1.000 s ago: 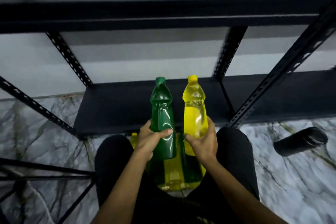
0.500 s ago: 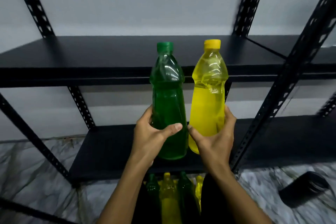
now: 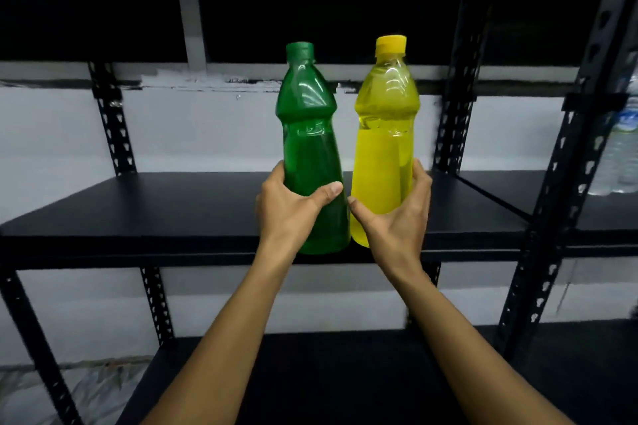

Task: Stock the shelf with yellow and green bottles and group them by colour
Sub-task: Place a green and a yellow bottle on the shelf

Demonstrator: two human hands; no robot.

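There is one view, from a wide-angle camera on the person's head. It faces forward and slightly down at a black metal shelving rack (image 3: 207,217) close in front. Both forearms reach up from the lower edge toward the middle shelf, at about arm's length. Straight uprights bow near the frame edges. A white wall (image 3: 207,134) shows behind.

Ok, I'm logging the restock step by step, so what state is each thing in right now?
green bottle: capped, upright, held in front of the shelf edge
yellow bottle: capped, upright, partly filled, held beside the green one
left hand: grips the green bottle low down
right hand: grips the yellow bottle low down
middle shelf: bare where visible
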